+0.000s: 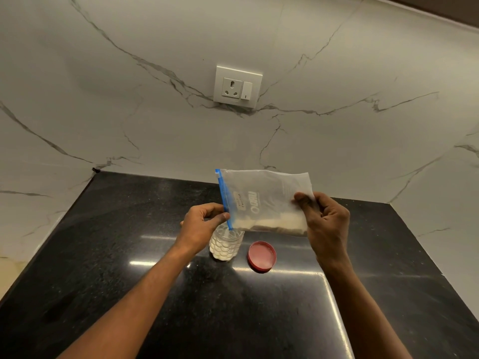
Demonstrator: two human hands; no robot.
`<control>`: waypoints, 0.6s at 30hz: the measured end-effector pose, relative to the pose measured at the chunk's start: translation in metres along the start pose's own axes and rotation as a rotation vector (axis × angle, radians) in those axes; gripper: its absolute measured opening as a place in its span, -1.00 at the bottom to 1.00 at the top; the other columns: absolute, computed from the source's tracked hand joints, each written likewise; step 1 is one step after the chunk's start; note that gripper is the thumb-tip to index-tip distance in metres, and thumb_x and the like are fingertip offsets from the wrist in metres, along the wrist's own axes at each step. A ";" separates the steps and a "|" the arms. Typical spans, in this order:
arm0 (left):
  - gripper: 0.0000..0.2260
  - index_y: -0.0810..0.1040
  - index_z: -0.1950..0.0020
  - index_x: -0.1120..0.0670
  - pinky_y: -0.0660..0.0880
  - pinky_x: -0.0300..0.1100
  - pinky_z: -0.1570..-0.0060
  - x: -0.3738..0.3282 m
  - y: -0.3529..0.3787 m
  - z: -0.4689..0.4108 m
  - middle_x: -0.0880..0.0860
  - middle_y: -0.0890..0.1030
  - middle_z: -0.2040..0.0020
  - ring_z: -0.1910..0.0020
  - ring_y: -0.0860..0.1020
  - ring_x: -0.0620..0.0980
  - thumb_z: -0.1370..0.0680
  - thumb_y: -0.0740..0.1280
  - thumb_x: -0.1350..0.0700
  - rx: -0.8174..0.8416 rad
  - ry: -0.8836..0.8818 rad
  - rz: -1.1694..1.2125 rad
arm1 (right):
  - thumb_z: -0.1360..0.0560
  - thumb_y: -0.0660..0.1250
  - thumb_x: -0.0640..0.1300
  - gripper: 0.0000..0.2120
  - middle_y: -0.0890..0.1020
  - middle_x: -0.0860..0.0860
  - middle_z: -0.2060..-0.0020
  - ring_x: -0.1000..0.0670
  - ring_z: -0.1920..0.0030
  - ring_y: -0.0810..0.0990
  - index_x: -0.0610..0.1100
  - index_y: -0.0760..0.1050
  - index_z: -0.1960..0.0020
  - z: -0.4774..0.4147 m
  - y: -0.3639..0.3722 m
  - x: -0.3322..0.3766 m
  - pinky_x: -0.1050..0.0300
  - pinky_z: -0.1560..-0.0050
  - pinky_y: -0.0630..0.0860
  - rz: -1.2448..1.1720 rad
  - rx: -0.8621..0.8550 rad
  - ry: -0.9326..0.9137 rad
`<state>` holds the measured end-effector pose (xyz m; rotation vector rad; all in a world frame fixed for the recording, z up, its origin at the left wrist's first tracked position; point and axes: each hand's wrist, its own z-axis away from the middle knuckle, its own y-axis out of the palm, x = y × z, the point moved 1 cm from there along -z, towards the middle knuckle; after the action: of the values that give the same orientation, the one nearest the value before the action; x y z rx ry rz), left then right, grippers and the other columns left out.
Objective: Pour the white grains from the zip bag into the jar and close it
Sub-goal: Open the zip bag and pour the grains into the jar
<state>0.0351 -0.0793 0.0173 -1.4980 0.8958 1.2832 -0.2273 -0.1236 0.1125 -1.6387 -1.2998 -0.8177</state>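
Note:
A clear zip bag [261,198] with a blue zip strip is held sideways in the air above the counter, white grains lying along its lower edge. My left hand [201,226] pinches the zip end, whose lower corner sits over the mouth of a clear patterned jar [225,246]. The jar stands upright and holds white grains. My right hand [324,224] grips the bag's closed bottom end, at the right. A red lid [261,256] lies flat on the counter just right of the jar, off the jar.
The black polished counter [155,281] meets marble walls at the back and both sides. A white socket and switch plate [238,86] is on the back wall above the bag.

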 end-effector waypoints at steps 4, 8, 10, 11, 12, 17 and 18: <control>-0.85 0.72 -0.09 -0.08 0.66 -0.14 -0.12 -0.001 0.000 0.000 -0.11 0.77 -0.03 -0.05 0.73 -0.22 -0.61 0.47 0.16 -0.001 0.013 0.010 | -0.58 0.44 0.00 -0.88 0.73 -0.06 0.20 -0.22 0.16 0.70 -0.02 0.69 0.06 -0.003 -0.002 0.004 -0.33 0.19 0.65 0.002 0.012 -0.010; -0.87 0.73 -0.12 -0.02 0.67 -0.12 -0.13 0.001 0.001 -0.002 -0.08 0.78 -0.03 -0.04 0.73 -0.21 -0.61 0.48 0.17 -0.007 0.003 0.038 | -0.57 0.43 0.02 -0.88 0.74 -0.05 0.18 -0.18 0.14 0.71 0.01 0.69 0.06 -0.003 -0.003 0.006 -0.19 0.20 0.67 0.002 0.023 -0.025; -0.86 0.74 -0.14 0.00 0.67 -0.11 -0.13 0.001 0.001 -0.002 -0.08 0.78 -0.04 -0.05 0.74 -0.20 -0.61 0.48 0.17 -0.005 -0.002 0.039 | -0.58 0.44 -0.01 -0.89 0.74 -0.06 0.18 -0.19 0.15 0.71 -0.02 0.70 0.06 -0.003 -0.002 0.004 -0.29 0.21 0.67 0.005 0.043 -0.012; -0.86 0.74 -0.13 -0.01 0.68 -0.11 -0.13 0.001 0.001 -0.001 -0.08 0.78 -0.04 -0.05 0.74 -0.20 -0.61 0.47 0.17 -0.002 -0.002 0.044 | -0.58 0.44 -0.03 -0.89 0.74 -0.07 0.18 -0.21 0.16 0.71 -0.02 0.70 0.06 -0.003 -0.001 0.003 -0.33 0.21 0.66 0.009 0.049 -0.008; -0.86 0.74 -0.12 -0.02 0.68 -0.11 -0.13 0.001 0.001 -0.001 -0.09 0.78 -0.03 -0.05 0.74 -0.21 -0.61 0.47 0.17 0.000 -0.001 0.049 | -0.59 0.45 -0.04 -0.90 0.74 -0.07 0.18 -0.20 0.16 0.71 -0.03 0.70 0.06 -0.004 -0.001 0.002 -0.34 0.20 0.66 0.004 0.039 -0.003; -0.86 0.74 -0.14 0.00 0.67 -0.04 -0.18 0.000 0.001 -0.001 -0.08 0.78 -0.06 -0.10 0.73 -0.14 -0.61 0.47 0.16 0.000 -0.013 0.045 | -0.57 0.45 0.02 -0.85 0.75 -0.05 0.16 -0.17 0.14 0.72 -0.05 0.71 0.05 -0.007 -0.006 0.001 -0.31 0.16 0.65 0.007 0.035 0.007; -0.86 0.74 -0.15 0.02 0.67 -0.02 -0.19 -0.001 0.001 -0.001 -0.07 0.78 -0.06 -0.11 0.73 -0.13 -0.61 0.47 0.16 0.001 -0.015 0.052 | -0.57 0.45 0.02 -0.84 0.75 -0.05 0.16 -0.18 0.15 0.71 -0.06 0.71 0.05 -0.007 -0.006 0.000 -0.30 0.16 0.65 0.008 0.026 0.008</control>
<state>0.0347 -0.0808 0.0177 -1.4710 0.9313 1.3296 -0.2332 -0.1292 0.1171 -1.6175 -1.2930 -0.7981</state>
